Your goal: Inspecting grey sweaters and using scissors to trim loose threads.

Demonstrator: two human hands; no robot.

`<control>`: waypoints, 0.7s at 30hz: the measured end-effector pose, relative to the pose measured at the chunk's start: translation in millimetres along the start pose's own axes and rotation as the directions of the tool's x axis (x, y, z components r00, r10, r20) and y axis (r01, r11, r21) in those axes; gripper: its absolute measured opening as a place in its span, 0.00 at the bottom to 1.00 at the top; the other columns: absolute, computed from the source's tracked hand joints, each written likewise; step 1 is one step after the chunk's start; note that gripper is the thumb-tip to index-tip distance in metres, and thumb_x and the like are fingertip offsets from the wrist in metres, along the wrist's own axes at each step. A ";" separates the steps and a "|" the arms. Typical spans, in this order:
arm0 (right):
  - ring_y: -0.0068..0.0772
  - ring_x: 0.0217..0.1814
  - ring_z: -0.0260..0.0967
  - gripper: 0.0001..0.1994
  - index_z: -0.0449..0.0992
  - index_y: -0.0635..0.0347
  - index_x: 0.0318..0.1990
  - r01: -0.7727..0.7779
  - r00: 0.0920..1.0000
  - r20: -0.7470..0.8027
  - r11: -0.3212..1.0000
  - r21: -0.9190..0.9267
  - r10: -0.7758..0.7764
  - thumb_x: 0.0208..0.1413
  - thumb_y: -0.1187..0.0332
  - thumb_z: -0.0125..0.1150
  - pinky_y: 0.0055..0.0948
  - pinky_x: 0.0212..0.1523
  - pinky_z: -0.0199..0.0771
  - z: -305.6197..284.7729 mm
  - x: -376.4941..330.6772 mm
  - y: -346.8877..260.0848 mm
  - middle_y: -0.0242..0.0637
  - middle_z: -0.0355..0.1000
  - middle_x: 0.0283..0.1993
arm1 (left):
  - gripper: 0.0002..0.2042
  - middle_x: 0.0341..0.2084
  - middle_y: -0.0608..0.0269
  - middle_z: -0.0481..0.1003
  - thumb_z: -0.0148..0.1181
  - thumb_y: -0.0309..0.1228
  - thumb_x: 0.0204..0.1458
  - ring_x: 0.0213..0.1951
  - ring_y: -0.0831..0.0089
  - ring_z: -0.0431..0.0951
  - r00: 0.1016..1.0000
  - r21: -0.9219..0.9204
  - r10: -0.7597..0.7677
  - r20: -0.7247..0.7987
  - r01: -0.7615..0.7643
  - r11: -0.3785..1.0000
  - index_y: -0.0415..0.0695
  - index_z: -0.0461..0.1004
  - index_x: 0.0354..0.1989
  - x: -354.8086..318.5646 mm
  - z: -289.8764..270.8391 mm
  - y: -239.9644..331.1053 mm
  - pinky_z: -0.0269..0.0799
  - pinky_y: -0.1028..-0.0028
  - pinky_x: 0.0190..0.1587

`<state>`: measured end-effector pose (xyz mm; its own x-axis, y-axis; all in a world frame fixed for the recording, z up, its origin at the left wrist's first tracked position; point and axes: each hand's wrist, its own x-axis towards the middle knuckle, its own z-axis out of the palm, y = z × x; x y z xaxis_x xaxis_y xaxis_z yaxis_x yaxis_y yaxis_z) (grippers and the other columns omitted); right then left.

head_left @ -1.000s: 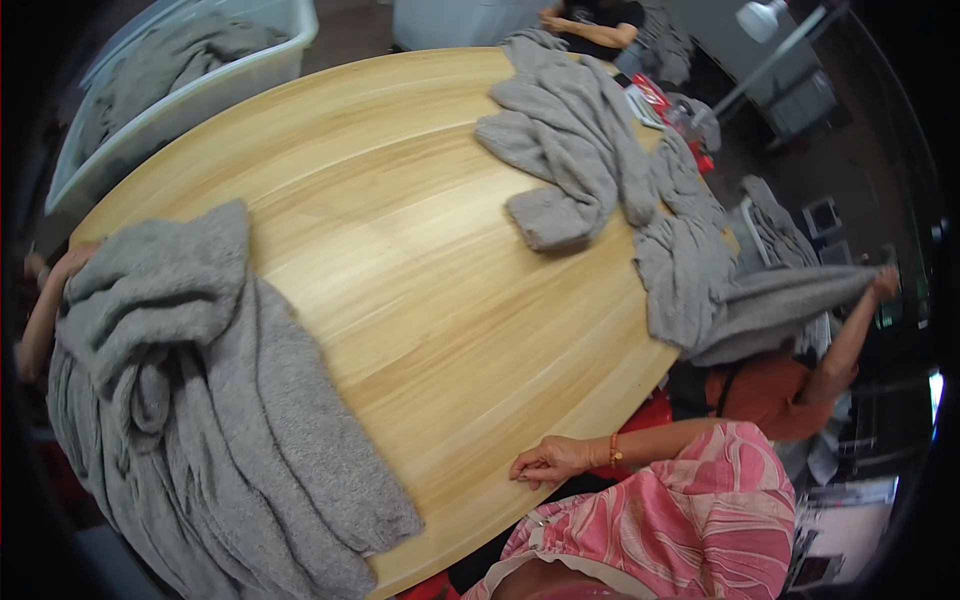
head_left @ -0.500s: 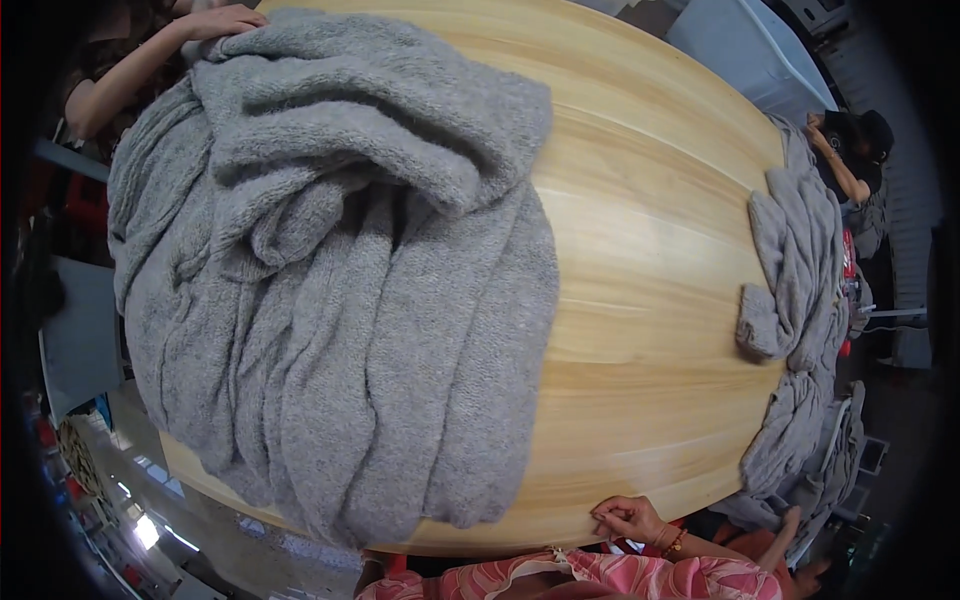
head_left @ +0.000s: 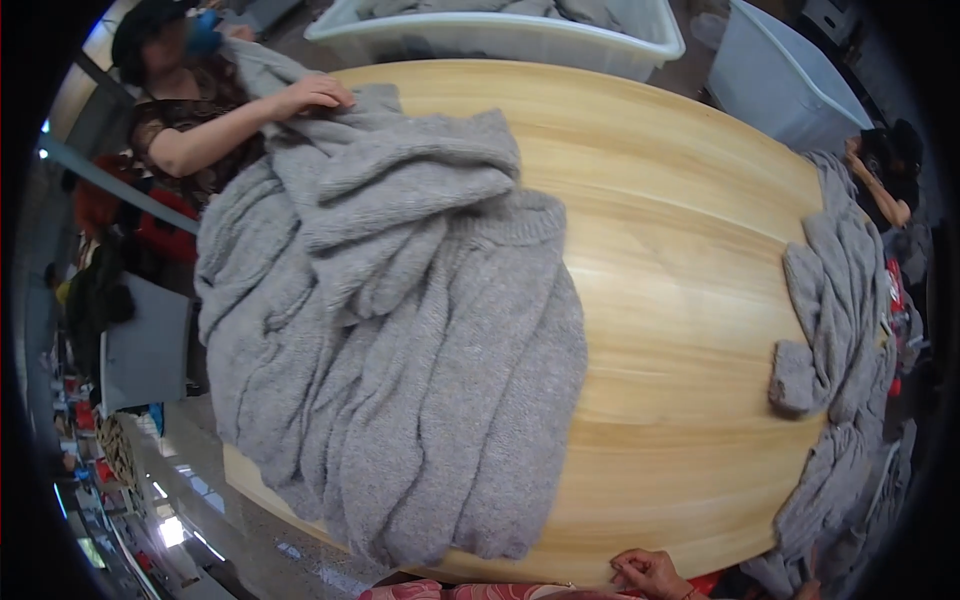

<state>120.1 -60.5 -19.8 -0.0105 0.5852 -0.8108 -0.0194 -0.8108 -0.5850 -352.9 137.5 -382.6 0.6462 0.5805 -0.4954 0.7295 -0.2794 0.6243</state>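
Right hand (head_left: 648, 573) at near rim of wooden surface (head_left: 680, 300), fingers curled, holding nothing; left hand out of view; grey knit pile (head_left: 400, 340) lies up-left of it, long axis running near-to-far; co-worker's hand (head_left: 315, 93) grips far end.

Place: a garment workshop or knitwear sorting room.
Table: a large wooden table (head_left: 680, 260) serves as a shared work surface.
Goods: heaps of identical grey knitted garments (head_left: 400, 330) lie across it, with another pile (head_left: 835, 330) at the far edge.
Storage: white plastic bins (head_left: 520, 35) hold more grey knits.
People: several people work around the table.
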 end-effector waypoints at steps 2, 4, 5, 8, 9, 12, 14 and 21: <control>0.22 0.29 0.62 0.05 0.74 0.57 0.39 -0.075 0.997 -0.018 0.995 0.072 0.076 0.58 0.69 0.54 0.27 0.33 0.66 7.4 -13.3 -37.1 0.28 0.67 0.28 | 0.34 0.53 0.60 0.68 0.60 0.43 0.46 0.48 0.66 0.72 0.999 0.049 -0.015 -0.038 0.017 0.999 0.51 0.57 0.62 -9.7 -21.7 -4.6 0.70 0.67 0.48; 0.21 0.30 0.63 0.04 0.74 0.58 0.37 0.009 0.999 -0.050 1.000 0.012 -0.008 0.57 0.70 0.54 0.27 0.34 0.66 11.1 -17.6 -45.2 0.28 0.68 0.28 | 0.33 0.53 0.60 0.68 0.60 0.43 0.46 0.48 0.66 0.72 0.997 0.090 -0.020 -0.070 0.027 0.996 0.51 0.57 0.62 -18.5 -35.1 -7.9 0.70 0.67 0.48; 0.21 0.31 0.63 0.05 0.74 0.59 0.37 -0.049 0.997 -0.052 0.998 0.048 0.052 0.57 0.70 0.55 0.26 0.34 0.66 12.2 -19.8 -50.4 0.28 0.68 0.29 | 0.33 0.53 0.60 0.68 0.60 0.43 0.46 0.48 0.66 0.72 0.996 0.112 -0.022 -0.091 0.032 0.993 0.51 0.57 0.62 -21.9 -41.1 -10.5 0.70 0.67 0.48; 0.20 0.32 0.64 0.05 0.75 0.59 0.37 -0.050 0.997 -0.052 0.998 0.035 0.051 0.56 0.69 0.56 0.24 0.35 0.66 7.2 -18.5 -44.6 0.29 0.70 0.31 | 0.32 0.53 0.60 0.68 0.59 0.42 0.47 0.48 0.66 0.72 0.989 0.169 0.009 -0.150 0.016 0.986 0.51 0.58 0.62 -16.6 -53.1 -11.8 0.70 0.67 0.48; 0.20 0.32 0.65 0.06 0.75 0.59 0.38 -0.021 0.998 -0.060 1.000 0.003 0.021 0.56 0.68 0.57 0.24 0.35 0.66 7.0 -16.8 -36.9 0.29 0.71 0.32 | 0.32 0.53 0.60 0.68 0.59 0.42 0.47 0.48 0.66 0.72 0.986 0.190 0.031 -0.163 0.000 0.982 0.51 0.58 0.62 -10.5 -57.8 -10.5 0.70 0.67 0.48; 0.22 0.37 0.69 0.07 0.76 0.58 0.39 0.058 0.991 -0.115 0.996 -0.063 -0.065 0.56 0.68 0.58 0.24 0.40 0.69 7.2 -13.7 -8.2 0.30 0.74 0.34 | 0.32 0.53 0.61 0.69 0.59 0.42 0.47 0.48 0.66 0.72 0.978 0.255 0.099 -0.183 -0.050 0.966 0.51 0.58 0.62 -7.6 -62.2 -17.3 0.70 0.67 0.48; 0.23 0.38 0.70 0.07 0.76 0.58 0.40 0.109 0.978 -0.168 0.989 -0.103 -0.125 0.55 0.67 0.59 0.25 0.42 0.70 13.2 -16.9 3.5 0.31 0.74 0.34 | 0.31 0.53 0.61 0.69 0.59 0.42 0.47 0.47 0.66 0.72 0.973 0.294 0.149 -0.176 -0.093 0.951 0.52 0.58 0.62 -12.1 -57.0 -24.4 0.70 0.67 0.48; 0.21 0.16 0.69 0.07 0.74 0.64 0.39 0.386 0.842 -0.407 0.922 -0.004 -0.354 0.58 0.70 0.54 0.22 0.17 0.71 22.1 7.4 59.2 0.37 0.73 0.21 | 0.30 0.53 0.62 0.69 0.58 0.41 0.48 0.47 0.66 0.72 0.947 0.355 0.313 -0.069 -0.270 0.895 0.52 0.60 0.61 -50.2 0.4 -30.8 0.70 0.67 0.47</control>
<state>96.8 -104.0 -60.0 0.4053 0.7761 -0.4832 -0.0175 -0.5219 -0.8528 -407.8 116.6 -377.2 0.8248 0.5155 -0.2321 0.5583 -0.6779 0.4783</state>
